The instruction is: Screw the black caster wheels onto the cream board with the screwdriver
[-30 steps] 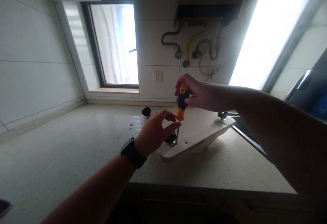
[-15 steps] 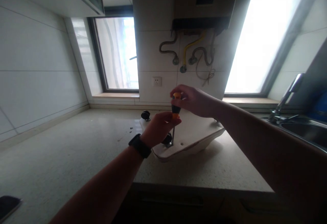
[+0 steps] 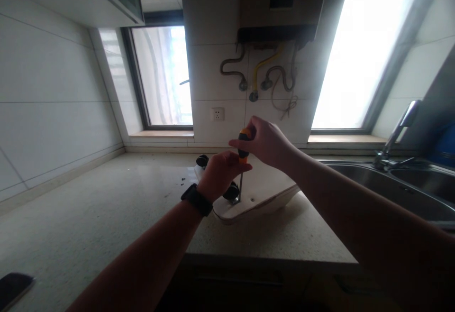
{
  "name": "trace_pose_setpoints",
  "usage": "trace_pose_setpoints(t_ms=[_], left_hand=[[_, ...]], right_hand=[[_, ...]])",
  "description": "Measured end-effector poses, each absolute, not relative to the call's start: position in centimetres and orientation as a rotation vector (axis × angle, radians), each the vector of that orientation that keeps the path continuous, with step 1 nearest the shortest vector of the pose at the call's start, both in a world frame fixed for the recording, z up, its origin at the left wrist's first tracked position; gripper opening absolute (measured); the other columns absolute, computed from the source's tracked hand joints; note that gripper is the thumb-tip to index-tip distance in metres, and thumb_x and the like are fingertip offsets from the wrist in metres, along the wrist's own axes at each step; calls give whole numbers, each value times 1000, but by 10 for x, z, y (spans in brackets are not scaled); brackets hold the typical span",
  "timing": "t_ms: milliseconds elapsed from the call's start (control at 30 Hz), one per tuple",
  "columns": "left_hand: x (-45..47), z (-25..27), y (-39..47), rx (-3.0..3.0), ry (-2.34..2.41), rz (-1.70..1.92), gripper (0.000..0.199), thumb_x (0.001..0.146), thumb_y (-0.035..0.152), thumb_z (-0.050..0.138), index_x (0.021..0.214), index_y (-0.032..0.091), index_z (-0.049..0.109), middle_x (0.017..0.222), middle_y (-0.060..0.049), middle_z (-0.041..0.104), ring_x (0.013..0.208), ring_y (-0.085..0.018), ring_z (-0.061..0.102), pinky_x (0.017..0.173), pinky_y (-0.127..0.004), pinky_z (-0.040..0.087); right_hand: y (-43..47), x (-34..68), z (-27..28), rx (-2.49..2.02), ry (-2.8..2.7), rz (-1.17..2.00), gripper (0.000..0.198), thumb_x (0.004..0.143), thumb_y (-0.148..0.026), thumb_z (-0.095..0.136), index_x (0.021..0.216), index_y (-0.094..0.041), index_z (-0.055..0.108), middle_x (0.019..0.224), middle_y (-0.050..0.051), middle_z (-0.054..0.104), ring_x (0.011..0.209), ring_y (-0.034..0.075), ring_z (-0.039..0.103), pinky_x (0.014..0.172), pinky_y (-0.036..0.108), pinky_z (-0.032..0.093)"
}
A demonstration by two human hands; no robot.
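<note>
An orange and black screwdriver (image 3: 243,146) stands nearly upright, its shaft running down to the metal plate of a black caster (image 3: 232,191). That caster is mounted on a pale, flat-topped board or box (image 3: 266,186) lying on the counter. My right hand (image 3: 265,141) is closed around the upper handle, with one finger stretched to the left. Lower down, my left hand (image 3: 223,169), with a black watch on its wrist, pinches the bottom of the handle. A second black caster (image 3: 202,161) sits at the far left corner of the pale piece. The tip's exact contact is too small to make out.
Small dark screws (image 3: 183,179) lie on the stone counter (image 3: 106,217) to the left. A dark phone-like object (image 3: 14,289) rests near the front left edge. On the right are a steel sink (image 3: 369,184) and faucet (image 3: 396,136). A wall socket (image 3: 218,114) is behind.
My right hand has turned on the screwdriver handle, and its arm has swung slightly left, uncovering more of the sink. My left hand stays at the handle's base.
</note>
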State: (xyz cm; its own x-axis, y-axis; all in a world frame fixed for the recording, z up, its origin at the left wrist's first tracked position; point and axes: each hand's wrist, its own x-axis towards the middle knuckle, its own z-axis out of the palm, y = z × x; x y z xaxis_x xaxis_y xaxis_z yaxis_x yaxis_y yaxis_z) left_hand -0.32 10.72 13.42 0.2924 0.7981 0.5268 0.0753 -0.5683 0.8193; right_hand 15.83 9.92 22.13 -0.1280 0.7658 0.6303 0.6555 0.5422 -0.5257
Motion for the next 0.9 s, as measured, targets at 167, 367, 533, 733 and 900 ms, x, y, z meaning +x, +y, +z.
trace_pose_setpoints(t_ms=[167,367,533,733,900], left_hand=[[-8,140,107,1927,651,1218,10,87,26,74,88,16,74,84,-2,73,78,-14,63,81,-32,51],[-11,140,105,2083,732,1193,23,90,39,74,91,16,74,88,-4,73,79,-16,64,80,-32,51],[-5,139,100,2132,830,1264,29,88,45,76,88,16,74,86,-5,75,79,-18,65,79,-33,50],[-5,143,104,2037,699,1159,16,91,31,72,89,16,75,88,-5,76,83,-18,68,84,-35,53],[-6,142,109,1863,586,1096,14,88,24,74,98,14,77,103,-11,78,96,-20,72,97,-42,55]], right_hand=[[98,166,225,-913,-2043,596,39,88,-27,59,127,-22,58,130,8,69,105,17,69,87,34,57],[100,172,230,-942,-2072,500,38,79,-41,79,111,-20,74,98,6,76,91,21,71,87,38,58],[93,158,229,-1081,-2001,38,38,73,-46,84,100,-19,80,82,3,74,75,19,67,78,38,55],[88,163,231,-936,-2070,358,38,89,-28,63,125,-21,73,119,7,75,106,20,71,96,38,56],[88,172,237,-883,-2126,534,29,87,-30,68,114,-24,75,115,4,76,108,19,70,101,37,56]])
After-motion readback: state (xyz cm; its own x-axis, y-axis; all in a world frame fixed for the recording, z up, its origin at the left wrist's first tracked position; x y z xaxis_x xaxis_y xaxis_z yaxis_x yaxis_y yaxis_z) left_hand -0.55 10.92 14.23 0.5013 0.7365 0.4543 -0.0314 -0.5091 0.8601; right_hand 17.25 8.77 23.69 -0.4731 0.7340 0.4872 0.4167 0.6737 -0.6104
